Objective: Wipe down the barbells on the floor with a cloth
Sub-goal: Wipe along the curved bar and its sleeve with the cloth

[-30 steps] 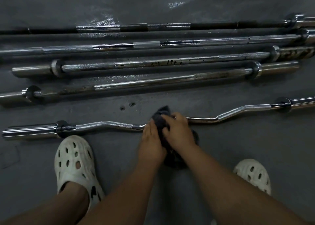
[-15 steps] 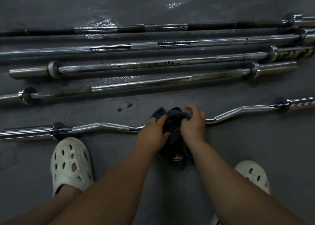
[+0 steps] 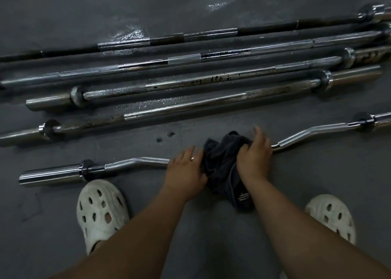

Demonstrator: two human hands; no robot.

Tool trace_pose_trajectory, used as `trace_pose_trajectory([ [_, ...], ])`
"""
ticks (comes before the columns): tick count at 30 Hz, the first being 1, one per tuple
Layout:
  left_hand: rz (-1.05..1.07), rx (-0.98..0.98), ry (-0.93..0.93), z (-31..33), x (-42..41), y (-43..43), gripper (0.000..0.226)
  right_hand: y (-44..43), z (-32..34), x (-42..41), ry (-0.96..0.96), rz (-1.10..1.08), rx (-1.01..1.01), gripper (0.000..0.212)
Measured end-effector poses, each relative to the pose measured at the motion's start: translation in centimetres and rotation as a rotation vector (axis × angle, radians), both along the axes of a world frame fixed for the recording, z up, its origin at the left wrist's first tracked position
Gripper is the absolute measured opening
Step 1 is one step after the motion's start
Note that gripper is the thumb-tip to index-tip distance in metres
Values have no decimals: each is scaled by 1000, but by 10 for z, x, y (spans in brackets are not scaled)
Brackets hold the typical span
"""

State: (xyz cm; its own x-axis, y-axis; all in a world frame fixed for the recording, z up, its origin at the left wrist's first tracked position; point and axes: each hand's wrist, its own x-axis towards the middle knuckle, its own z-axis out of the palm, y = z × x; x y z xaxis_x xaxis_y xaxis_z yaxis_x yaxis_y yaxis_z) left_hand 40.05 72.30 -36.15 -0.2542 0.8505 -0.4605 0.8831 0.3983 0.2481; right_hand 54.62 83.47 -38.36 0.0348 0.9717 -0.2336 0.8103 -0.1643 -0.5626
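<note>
Floor (image 3: pixel 63 14) dark grey, wet-glinting patches beyond the curl bar (image 3: pixel 148 160). Your right hand (image 3: pixel 255 158) gripped the cloth (image 3: pixel 220 164) on it; left hand (image 3: pixel 185 169) rested flat alongside.

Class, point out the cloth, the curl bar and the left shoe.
cloth (image 3: pixel 220 162): head view, bunched middle.
curl bar (image 3: pixel 296 137): head view, right bend of shaft.
left shoe (image 3: pixel 101 211): head view, perforated top.

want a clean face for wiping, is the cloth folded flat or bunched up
Bunched up: the dark cloth sits crumpled in loose folds over the curl bar.
</note>
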Motion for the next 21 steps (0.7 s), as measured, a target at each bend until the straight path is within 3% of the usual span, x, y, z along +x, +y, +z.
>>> trace_pose_trajectory([
  [3,54,-140,-50,-10,1,-2,79,-35,3,-26,-101,383,-49,64],
  [7,139,-134,-38,-11,-9,-12,70,-58,1,-31,-309,811,-25,68],
  [10,130,-172,98,-9,-20,-22,70,-35,-6,-9,-397,638,113,55],
  [13,62,-222,138,-13,-23,-28,75,-35,-6,-9,-446,432,67,53],
  [18,-9,-263,72,-11,-32,-25,93,-86,-4,-41,-275,950,2,68],
  [21,-66,-230,77,-11,-38,-28,91,-55,-6,-27,-257,736,-63,60],
])
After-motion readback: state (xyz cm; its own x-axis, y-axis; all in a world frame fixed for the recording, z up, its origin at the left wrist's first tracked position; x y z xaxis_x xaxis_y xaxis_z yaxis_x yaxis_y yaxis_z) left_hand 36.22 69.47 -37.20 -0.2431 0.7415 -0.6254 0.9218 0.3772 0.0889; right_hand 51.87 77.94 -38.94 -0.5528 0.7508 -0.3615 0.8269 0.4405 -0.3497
